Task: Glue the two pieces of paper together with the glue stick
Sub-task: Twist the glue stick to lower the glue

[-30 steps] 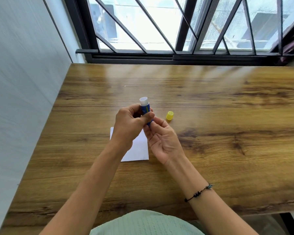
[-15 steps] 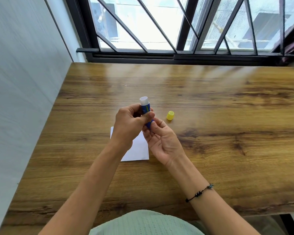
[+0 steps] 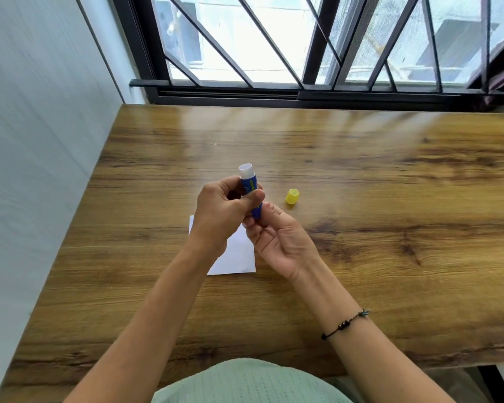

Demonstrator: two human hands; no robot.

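The glue stick is held upright above the middle of the surface, its white tip pointing toward twelve o'clock. The left hand curls round the blue barrel with the thumb pressed across it, while the right hand pinches the base from below with thumb and fingertips; that looks like a grip for twisting the bottom knob to wind the glue up, though the knob itself is hidden. The yellow cap stands off by itself at about three o'clock from the stick, near but apart, so the tip is bare and ready. Directly beneath the hands, toward six o'clock, white paper lies flat; whether it is one sheet or two stacked I cannot tell. The barrel is smooth, glossy plastic, a small cylinder; the cap is a stubby ribbed thimble shape; the paper is thin, matt and square-cornered; the surface is varnished wood grain catching window light.
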